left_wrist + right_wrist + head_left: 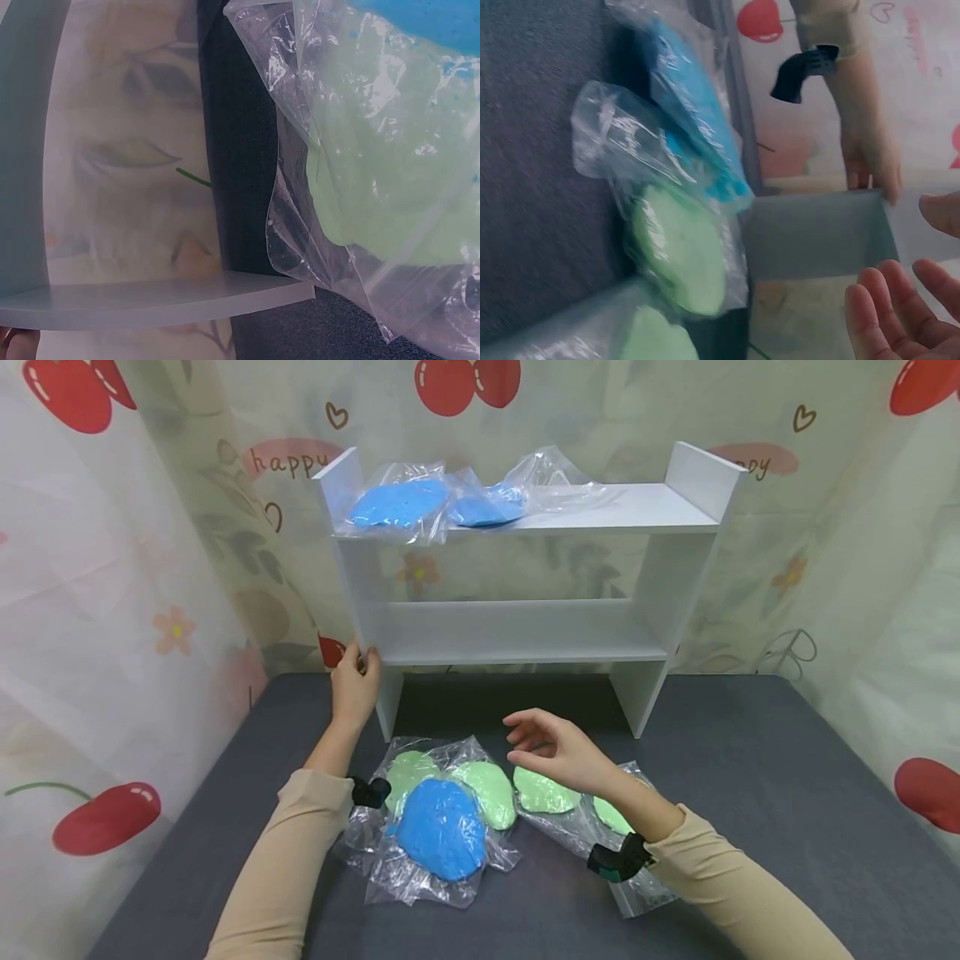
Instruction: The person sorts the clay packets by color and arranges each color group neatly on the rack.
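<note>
My left hand (354, 687) grips the left side panel of a white two-tier shelf (517, 635), fingers and thumb around its edge; only its fingertips show in the left wrist view. My right hand (558, 747) hovers in front of the shelf, fingers loosely bent and holding nothing; in the right wrist view its fingers (881, 307) are spread apart. Below, on the table, a flat blue piece (442, 831) in a clear plastic bag overlaps bagged light-green pieces (486, 789). Another bagged green piece (546, 792) lies under my right hand, partly hidden by the forearm.
Two bagged blue pieces (401, 503) lie at the left of the shelf's top board, beside crumpled clear plastic (551, 477). The shelf stands at the back of the dark table (750, 793). Printed curtains (172, 710) enclose the back and sides. A thin cable (795, 647) hangs back right.
</note>
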Action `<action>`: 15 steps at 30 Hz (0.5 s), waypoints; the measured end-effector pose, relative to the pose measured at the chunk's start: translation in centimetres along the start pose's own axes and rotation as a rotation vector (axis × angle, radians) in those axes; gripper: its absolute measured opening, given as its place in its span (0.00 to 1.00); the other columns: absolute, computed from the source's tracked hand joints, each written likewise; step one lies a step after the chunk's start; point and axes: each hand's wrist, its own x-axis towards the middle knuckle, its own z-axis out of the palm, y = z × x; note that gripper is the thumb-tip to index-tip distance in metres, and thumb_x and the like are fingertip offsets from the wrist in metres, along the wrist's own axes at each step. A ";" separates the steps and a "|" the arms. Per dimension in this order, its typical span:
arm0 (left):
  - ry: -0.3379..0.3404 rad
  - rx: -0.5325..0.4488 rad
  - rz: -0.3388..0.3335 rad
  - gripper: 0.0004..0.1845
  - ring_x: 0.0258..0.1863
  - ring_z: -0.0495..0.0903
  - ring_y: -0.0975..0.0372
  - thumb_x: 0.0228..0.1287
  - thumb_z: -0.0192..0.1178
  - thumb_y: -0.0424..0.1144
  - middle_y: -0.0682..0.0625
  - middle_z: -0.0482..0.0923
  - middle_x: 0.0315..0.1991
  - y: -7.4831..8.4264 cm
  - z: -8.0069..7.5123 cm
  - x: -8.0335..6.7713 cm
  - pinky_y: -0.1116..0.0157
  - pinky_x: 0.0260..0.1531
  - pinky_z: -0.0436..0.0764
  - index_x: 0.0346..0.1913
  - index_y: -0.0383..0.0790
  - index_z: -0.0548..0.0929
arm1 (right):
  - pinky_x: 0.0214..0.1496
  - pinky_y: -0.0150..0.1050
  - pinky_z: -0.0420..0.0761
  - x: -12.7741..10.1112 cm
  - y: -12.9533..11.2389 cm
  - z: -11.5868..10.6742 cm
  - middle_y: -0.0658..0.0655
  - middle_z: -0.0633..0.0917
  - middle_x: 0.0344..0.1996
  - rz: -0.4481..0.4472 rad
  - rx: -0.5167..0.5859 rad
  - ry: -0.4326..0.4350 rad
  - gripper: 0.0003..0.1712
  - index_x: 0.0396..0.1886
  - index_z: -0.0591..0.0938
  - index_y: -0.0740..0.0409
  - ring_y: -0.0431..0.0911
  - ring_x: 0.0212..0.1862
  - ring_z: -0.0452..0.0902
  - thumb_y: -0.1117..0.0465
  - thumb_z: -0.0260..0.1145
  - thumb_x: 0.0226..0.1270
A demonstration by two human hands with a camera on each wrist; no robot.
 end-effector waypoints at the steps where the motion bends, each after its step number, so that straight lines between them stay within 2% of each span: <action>1: 0.002 0.000 0.000 0.20 0.60 0.72 0.44 0.71 0.45 0.38 0.37 0.71 0.61 0.0 0.0 0.0 0.47 0.55 0.75 0.63 0.38 0.70 | 0.46 0.35 0.81 0.0 0.2 0.4 0.59 0.80 0.45 0.007 0.004 -0.015 0.25 0.58 0.72 0.57 0.46 0.44 0.79 0.61 0.65 0.62; 5: 0.001 0.004 -0.002 0.20 0.60 0.72 0.44 0.71 0.45 0.38 0.37 0.71 0.62 -0.1 0.1 0.0 0.47 0.54 0.75 0.63 0.38 0.70 | 0.45 0.38 0.82 -0.3 1.0 1.7 0.63 0.80 0.47 0.011 0.020 -0.063 0.27 0.60 0.70 0.58 0.48 0.44 0.80 0.60 0.66 0.61; 9: 0.000 0.005 -0.001 0.20 0.60 0.73 0.44 0.71 0.45 0.38 0.37 0.71 0.62 -0.1 0.1 0.1 0.46 0.53 0.75 0.62 0.38 0.70 | 0.44 0.35 0.83 -0.5 1.6 2.9 0.67 0.78 0.48 0.019 0.035 -0.113 0.30 0.62 0.68 0.59 0.50 0.45 0.81 0.59 0.66 0.61; 11: 0.002 0.007 0.000 0.20 0.59 0.73 0.44 0.71 0.45 0.38 0.37 0.72 0.61 -0.1 0.1 0.1 0.46 0.53 0.75 0.62 0.37 0.71 | 0.44 0.34 0.82 -0.6 1.9 3.5 0.67 0.78 0.48 0.041 0.042 -0.144 0.31 0.63 0.68 0.58 0.50 0.45 0.81 0.58 0.66 0.61; 15: 0.002 0.005 -0.002 0.19 0.58 0.74 0.44 0.71 0.45 0.39 0.37 0.73 0.60 0.0 0.0 0.0 0.46 0.52 0.76 0.61 0.37 0.71 | 0.46 0.37 0.82 -0.8 2.3 4.6 0.66 0.77 0.50 0.071 0.062 -0.186 0.33 0.64 0.66 0.61 0.52 0.46 0.81 0.58 0.66 0.61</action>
